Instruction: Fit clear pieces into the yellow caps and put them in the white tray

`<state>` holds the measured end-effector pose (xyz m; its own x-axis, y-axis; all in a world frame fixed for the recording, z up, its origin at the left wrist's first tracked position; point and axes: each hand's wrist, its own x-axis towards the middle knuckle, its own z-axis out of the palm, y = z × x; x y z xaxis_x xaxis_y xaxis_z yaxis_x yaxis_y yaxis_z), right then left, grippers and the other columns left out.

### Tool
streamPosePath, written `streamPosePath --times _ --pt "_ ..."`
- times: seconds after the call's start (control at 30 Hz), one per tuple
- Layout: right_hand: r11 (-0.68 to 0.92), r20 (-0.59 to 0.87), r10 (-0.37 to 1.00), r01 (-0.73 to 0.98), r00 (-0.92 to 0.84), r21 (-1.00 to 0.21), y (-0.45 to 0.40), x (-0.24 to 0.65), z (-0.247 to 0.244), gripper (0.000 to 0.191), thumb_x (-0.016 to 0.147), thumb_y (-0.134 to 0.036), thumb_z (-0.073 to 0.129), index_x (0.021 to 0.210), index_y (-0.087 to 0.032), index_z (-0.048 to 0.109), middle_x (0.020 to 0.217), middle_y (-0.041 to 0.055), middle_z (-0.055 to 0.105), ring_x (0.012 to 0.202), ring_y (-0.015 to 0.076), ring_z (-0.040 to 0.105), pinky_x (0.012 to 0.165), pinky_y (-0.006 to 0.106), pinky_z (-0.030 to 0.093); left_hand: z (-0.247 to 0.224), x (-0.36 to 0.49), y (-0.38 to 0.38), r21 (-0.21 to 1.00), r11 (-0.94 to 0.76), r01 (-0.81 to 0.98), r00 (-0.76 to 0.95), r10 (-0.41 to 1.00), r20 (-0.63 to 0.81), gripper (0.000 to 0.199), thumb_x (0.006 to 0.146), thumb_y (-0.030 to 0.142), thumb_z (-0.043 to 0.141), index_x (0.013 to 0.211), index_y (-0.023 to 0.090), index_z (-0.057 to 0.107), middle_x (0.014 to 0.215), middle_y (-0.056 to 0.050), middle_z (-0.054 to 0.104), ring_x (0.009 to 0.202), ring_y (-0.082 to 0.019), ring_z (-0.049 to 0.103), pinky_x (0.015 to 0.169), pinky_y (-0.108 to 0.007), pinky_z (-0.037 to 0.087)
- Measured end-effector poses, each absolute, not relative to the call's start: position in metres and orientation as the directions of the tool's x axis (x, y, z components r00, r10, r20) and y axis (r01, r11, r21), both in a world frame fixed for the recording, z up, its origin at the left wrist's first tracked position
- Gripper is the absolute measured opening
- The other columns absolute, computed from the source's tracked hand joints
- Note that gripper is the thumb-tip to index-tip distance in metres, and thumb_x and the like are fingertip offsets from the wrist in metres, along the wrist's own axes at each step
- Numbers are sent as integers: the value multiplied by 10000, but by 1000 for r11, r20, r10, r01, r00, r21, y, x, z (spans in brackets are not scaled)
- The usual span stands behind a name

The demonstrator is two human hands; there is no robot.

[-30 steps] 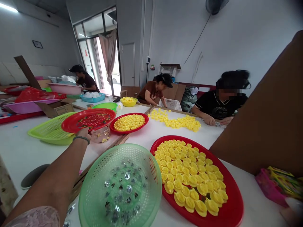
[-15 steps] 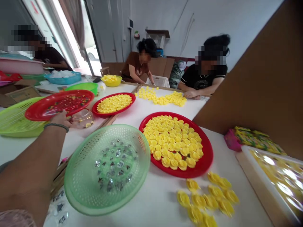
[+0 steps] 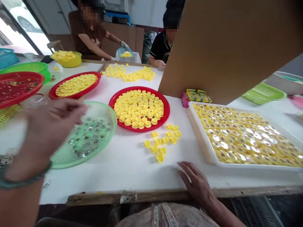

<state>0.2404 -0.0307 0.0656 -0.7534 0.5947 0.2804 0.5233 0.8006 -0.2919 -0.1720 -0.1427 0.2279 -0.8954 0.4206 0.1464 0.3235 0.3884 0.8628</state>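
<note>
My left hand (image 3: 53, 126), smeared by motion, is raised over the left side of a pale green sieve basket (image 3: 111, 135). Its fingers are drawn together in a pinch; whatever may be between them I cannot make out. Small clear pieces with dark marks (image 3: 91, 129) lie in the basket. My right hand (image 3: 197, 183) rests near the table's front edge, fingers stretched out and holding nothing. Beyond it sits a loose group of yellow flower-shaped cups (image 3: 157, 142). A red tray (image 3: 167, 110) full of similar yellow cups (image 3: 138, 108) stands behind them.
On the right, a white tray (image 3: 203, 151) holds rows of shiny wrapped yellow pieces. A brown cardboard panel (image 3: 213, 47) rises behind it, with small bright packets (image 3: 197, 95) at its foot. Other red trays (image 3: 21, 99) stand left. Two people sit across the table; one tilts a blue container (image 3: 123, 50).
My left hand has left the red tray at the far left and come nearer, over the green basket. The view has swung right and down, bringing my right hand into sight.
</note>
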Motion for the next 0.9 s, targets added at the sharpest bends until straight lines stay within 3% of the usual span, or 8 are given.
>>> streamPosePath --times 0.1,0.3,0.43,0.57,0.67,0.73,0.8,0.9 --pt "825 282 552 466 -785 -319 -34 205 72 246 894 -269 471 1124 -197 519 1044 103 581 957 217 573 811 353 513 189 -87 -130 861 238 449 -631 766 117 246 586 243 739 821 187 696 777 -1 638 634 -128 517 641 -237 445" --pt "903 323 400 309 -858 -297 -18 160 65 182 911 -209 399 1028 -194 538 975 106 568 871 212 576 703 335 527 130 -30 -124 896 190 402 -557 827 75 238 646 195 698 878 250 694 876 -42 634 560 -134 496 653 -273 426" --pt "932 418 353 274 -837 -240 -5 150 63 208 918 -261 391 1043 -194 542 975 112 575 840 222 589 687 348 525 156 -84 -149 876 288 388 -768 627 134 235 595 206 730 824 230 683 841 -42 622 640 -168 515 679 -264 415" --pt "939 490 342 264 -802 -222 -3 139 83 232 905 -306 429 1063 -181 545 1007 126 579 883 244 593 718 370 524 192 -175 -199 618 667 416 -908 270 320 349 508 288 779 779 190 582 901 -100 578 970 -338 528 710 -328 432" --pt "945 516 315 209 -797 -253 -11 122 99 226 901 -308 447 1067 -185 538 1011 124 585 899 238 596 715 350 529 192 -219 -235 634 752 181 -961 -3 277 354 535 343 753 681 182 474 840 -148 573 1030 -411 505 642 -362 452" --pt "951 510 271 146 -816 -273 -22 110 104 208 904 -296 442 1050 -188 544 993 117 596 873 227 605 700 339 534 177 -230 -250 790 613 -23 -994 -97 46 323 548 316 745 633 186 462 732 -124 581 913 -371 573 552 -323 452" --pt "953 484 219 79 -847 -294 -34 101 102 194 905 -275 436 1039 -194 550 984 110 605 851 219 612 689 336 539 156 -229 -255 914 334 -230 -973 -47 -228 229 557 215 725 641 174 516 658 -81 599 723 -280 617 491 -283 444" --pt "941 473 179 10 -863 -339 -47 103 91 206 901 -253 440 1069 -206 549 1023 106 608 888 218 615 718 337 541 130 -216 -254 941 116 -317 -948 -19 -317 196 564 95 655 726 175 578 638 -14 626 553 -152 594 511 -243 466"
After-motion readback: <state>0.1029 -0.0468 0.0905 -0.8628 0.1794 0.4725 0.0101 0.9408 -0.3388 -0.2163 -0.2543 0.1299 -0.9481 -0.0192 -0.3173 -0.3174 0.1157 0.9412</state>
